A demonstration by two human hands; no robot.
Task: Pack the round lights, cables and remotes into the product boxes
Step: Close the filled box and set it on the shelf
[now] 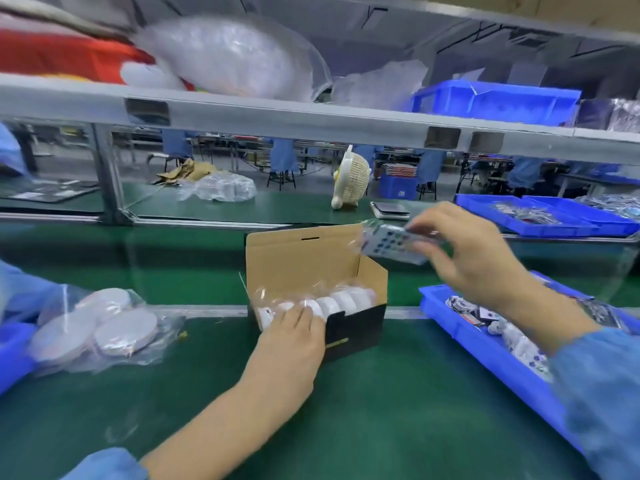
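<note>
Green conveyor belt (381,410) is carrying an open product box (349,327) with bagged round lights (332,303) standing in a row. Left hand (294,337) is pressing them down, fingers fairly straight. Right hand (474,251) is pinching a bagged remote (391,242) above the box's right end. Risk: slippery bag catching the flap, remote dropping outside.

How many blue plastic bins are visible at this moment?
5, perhaps more hidden. One on the upper shelf, one on the floor behind the fan, one on the far right of the bench, one by the right arm, and one at the left edge.
</note>
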